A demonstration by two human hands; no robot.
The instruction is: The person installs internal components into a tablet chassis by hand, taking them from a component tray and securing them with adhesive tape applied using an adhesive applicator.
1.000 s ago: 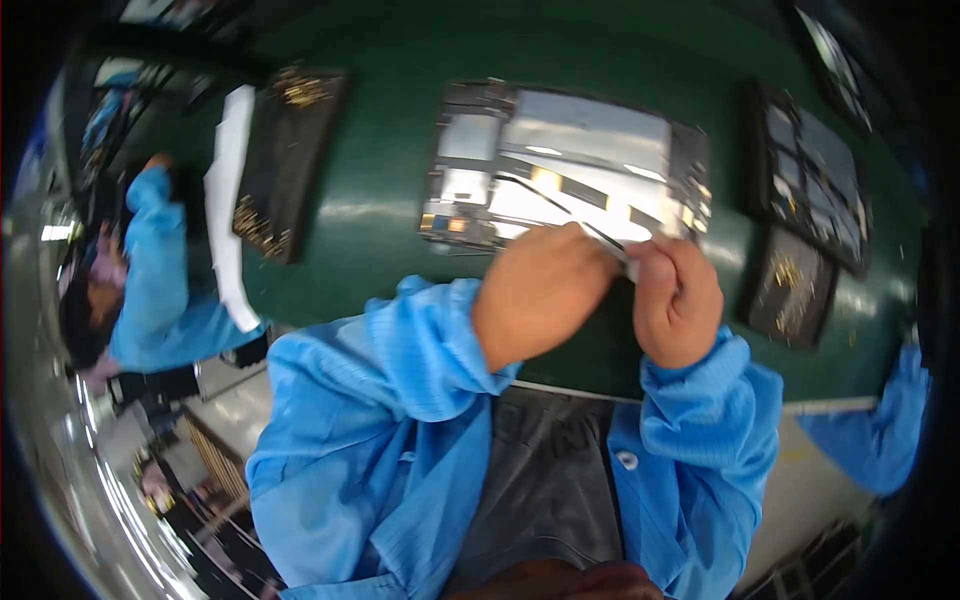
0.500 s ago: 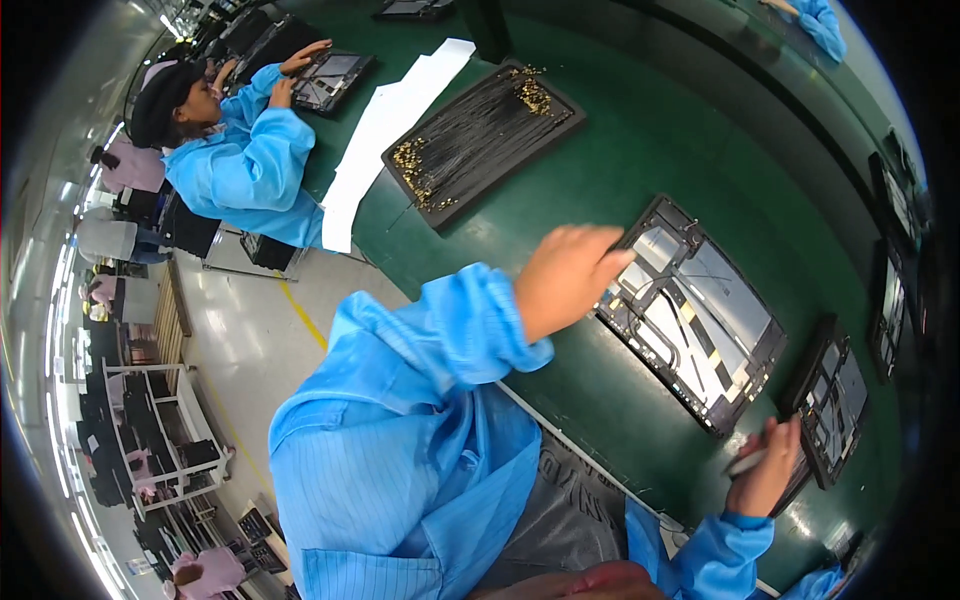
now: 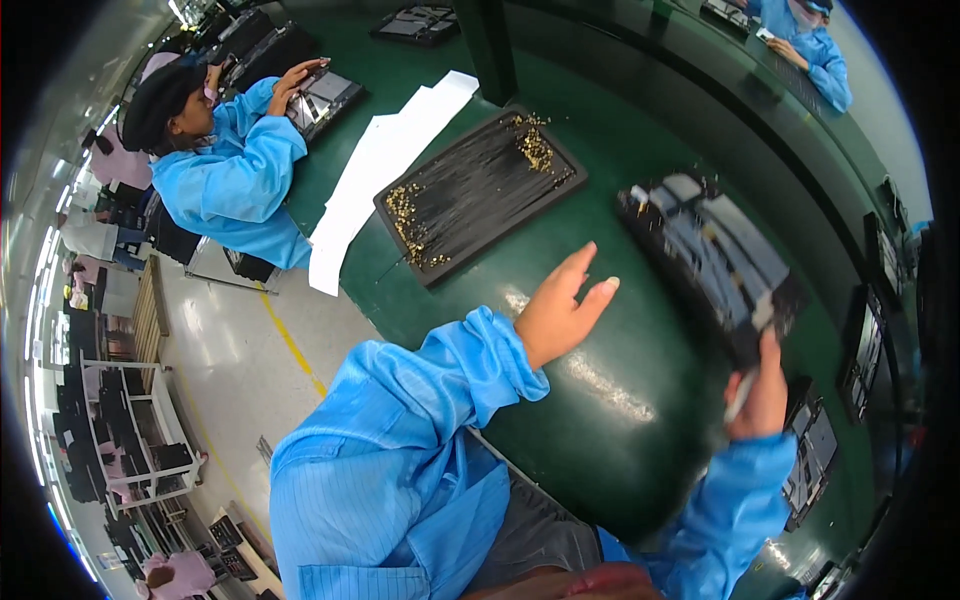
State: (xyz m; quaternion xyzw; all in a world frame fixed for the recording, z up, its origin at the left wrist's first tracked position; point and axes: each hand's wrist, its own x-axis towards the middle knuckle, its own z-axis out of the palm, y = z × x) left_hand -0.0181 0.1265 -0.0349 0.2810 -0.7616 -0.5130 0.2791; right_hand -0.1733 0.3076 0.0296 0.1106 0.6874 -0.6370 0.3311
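At three o'clock, the right hand [image 3: 765, 392] now grips the dark device [image 3: 712, 258], dragged nearer; left hand [image 3: 560, 312] hovers released over the counter [image 3: 610, 420].

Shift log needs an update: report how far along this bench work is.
Done: nothing shows as finished. In hand: the right hand grips the near edge of the opened dark flat device on the green worktop; the left hand hovers open, empty, toward the black tray of thin cables with gold ends. Left: what remains cannot be read here.
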